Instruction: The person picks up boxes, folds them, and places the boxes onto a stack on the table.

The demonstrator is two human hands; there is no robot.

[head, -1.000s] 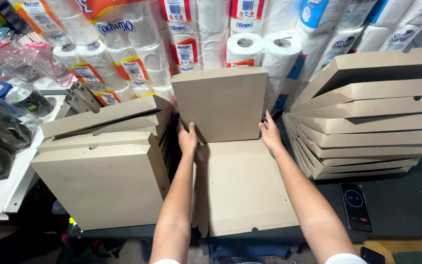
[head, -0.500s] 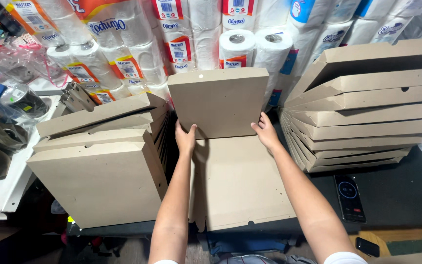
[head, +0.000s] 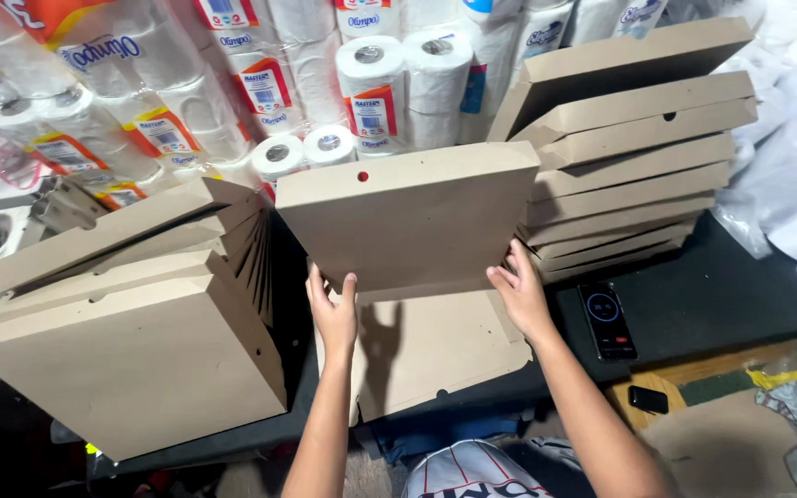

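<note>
Holding a flat brown cardboard pizza box point(head: 417, 221) by its lower corners, the left hand point(head: 334, 309) and right hand point(head: 520, 293) tilt its lid up over the dark table point(head: 721, 304), between two stacks of folded brown boxes point(head: 131, 314).

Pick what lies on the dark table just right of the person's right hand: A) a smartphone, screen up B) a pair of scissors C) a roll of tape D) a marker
A: a smartphone lies flat with its screen lit on the dark table, just beyond the right hand, which grips the brown cardboard box.
</note>
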